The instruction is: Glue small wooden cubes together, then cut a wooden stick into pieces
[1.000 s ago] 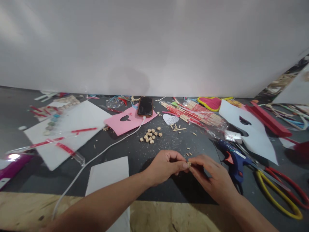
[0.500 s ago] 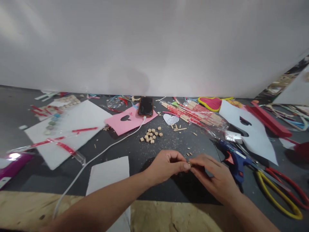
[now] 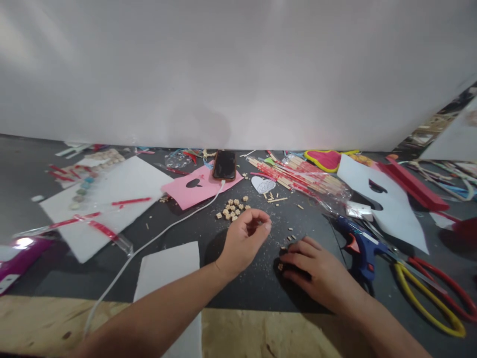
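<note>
Small wood cluster (image 3: 280,267) is at right hand's (image 3: 316,271) fingertips, low over dark tabletop (image 3: 257,293) — light pinch on its sides suits it. Right fingers half-curled, hold unclear; left hand (image 3: 240,246) nearly pinched shut, contents unclear. Vs earlier: hands apart — left nearer wooden pile (image 3: 231,208).

1 small, tan, knobbly piece (image 3: 280,267) shows near the front of a dark tabletop (image 3: 309,219); farther back, tan, flower-shaped pieces (image 3: 233,208) lie loosely clustered.
</note>
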A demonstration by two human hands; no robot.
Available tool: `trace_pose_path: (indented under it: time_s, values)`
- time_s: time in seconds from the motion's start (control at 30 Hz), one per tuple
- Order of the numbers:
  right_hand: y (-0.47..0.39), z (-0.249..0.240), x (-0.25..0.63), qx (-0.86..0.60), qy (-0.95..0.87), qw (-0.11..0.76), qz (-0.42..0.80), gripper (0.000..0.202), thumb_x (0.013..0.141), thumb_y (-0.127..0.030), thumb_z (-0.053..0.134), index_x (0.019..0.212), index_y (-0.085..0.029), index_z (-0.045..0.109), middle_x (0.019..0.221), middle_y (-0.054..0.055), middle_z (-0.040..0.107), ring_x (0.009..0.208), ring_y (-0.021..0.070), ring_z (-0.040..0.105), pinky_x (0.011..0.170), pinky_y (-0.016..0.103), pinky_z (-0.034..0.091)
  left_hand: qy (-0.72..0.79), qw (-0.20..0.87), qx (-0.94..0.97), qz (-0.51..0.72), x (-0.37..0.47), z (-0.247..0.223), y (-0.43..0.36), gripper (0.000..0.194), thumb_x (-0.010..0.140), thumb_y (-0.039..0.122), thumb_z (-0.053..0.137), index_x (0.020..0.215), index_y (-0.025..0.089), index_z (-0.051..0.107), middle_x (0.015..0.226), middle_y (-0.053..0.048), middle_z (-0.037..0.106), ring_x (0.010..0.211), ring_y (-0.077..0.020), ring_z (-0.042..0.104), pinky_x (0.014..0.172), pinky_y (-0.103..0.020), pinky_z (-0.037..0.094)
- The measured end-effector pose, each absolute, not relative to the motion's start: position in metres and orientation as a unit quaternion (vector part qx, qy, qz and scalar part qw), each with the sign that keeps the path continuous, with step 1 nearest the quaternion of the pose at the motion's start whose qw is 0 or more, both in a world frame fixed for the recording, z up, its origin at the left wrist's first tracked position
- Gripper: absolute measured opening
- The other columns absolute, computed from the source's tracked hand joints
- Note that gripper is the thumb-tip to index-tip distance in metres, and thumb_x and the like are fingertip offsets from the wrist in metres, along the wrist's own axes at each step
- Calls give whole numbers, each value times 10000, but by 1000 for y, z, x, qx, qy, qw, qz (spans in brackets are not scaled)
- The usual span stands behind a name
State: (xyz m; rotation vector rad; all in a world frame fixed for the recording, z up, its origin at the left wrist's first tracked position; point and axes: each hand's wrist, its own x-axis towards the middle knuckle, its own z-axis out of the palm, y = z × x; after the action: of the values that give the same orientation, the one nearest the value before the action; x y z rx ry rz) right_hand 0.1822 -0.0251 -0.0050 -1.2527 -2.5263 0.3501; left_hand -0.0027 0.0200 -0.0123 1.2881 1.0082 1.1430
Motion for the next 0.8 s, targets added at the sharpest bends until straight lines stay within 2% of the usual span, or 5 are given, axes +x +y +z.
trace_pose_path:
  time_s: [0.13,0.27,0.37,0.57,0.8]
  values:
    - [-23,-1,190,-458,-865,167,116,178,805,-302,586,960,-229,631,857,46,645,804,178,573,727,325,482,437,487,610,447,-3,-13,17,101,783,208,515,841,159,580,739,-8,574,607,-99,475,569,-203,377]
    - [-21,1,199,-535,-804,247,84,153,866,-259,479,965,-217,588,866,52,647,818,176,600,715,312,484,425,412,688,419,-4,-14,15,140,755,132,494,834,182,599,785,-14,591,640,-112,495,604,-216,384]
    - [-17,0,207,-584,-762,275,42,159,873,-252,452,983,-224,563,897,54,645,846,184,609,730,319,484,408,399,711,412,-3,-14,14,164,747,113,488,837,191,601,830,-24,599,675,-121,514,627,-222,395]
    - [-11,-8,210,-593,-769,239,13,194,875,-228,422,984,-200,580,932,67,642,878,185,604,752,323,494,411,428,683,425,-4,-13,17,198,743,154,534,930,198,582,852,-10,600,635,-104,493,611,-212,401]
    - [-1,2,197,-556,-818,145,6,250,847,-188,426,990,-205,630,960,66,654,879,197,615,785,342,485,394,472,651,446,-5,-15,20,271,740,163,547,1009,190,551,944,-17,597,600,-83,459,598,-205,407]
